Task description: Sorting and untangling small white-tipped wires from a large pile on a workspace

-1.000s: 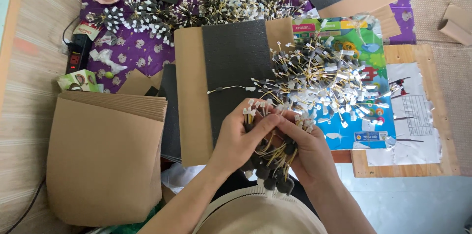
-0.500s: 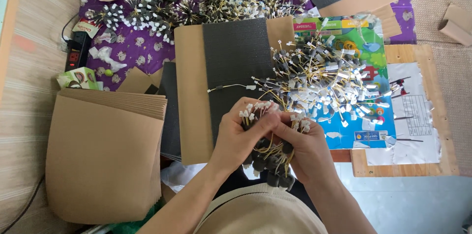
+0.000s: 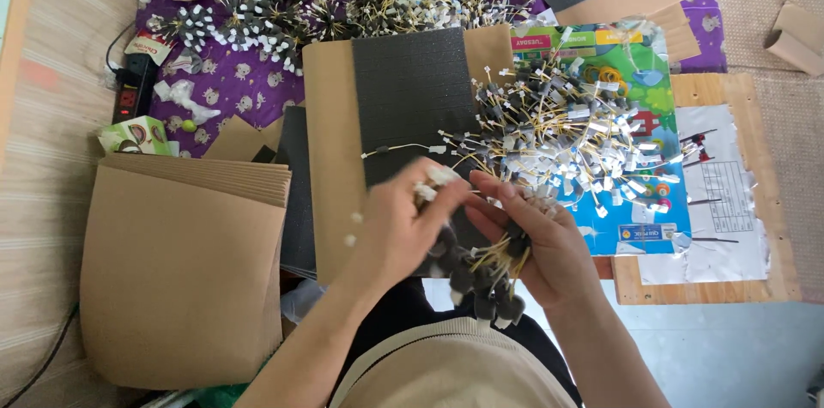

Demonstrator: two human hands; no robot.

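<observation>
My right hand (image 3: 541,241) grips a bundle of small wired parts (image 3: 485,275) with dark round ends hanging toward me and yellow leads. My left hand (image 3: 399,223) pinches at the white-tipped ends of that same bundle; it is blurred with motion. Just beyond the hands lies a loose heap of the same wired parts (image 3: 566,138) on a colourful plastic sheet (image 3: 639,78). A dark foam sheet (image 3: 412,95) on brown cardboard (image 3: 330,146) lies under and left of the hands.
A stack of brown cardboard sheets (image 3: 180,266) sits at the left. Finished bundles of parts (image 3: 257,22) lie on a purple cloth (image 3: 227,95) at the back. A power strip (image 3: 129,95) is far left. A wooden board with paper (image 3: 721,202) is at the right.
My left hand has shifted left and lower along the bundle and is now blurred. The bundle has dropped slightly toward me. The heap and sheets have not moved.
</observation>
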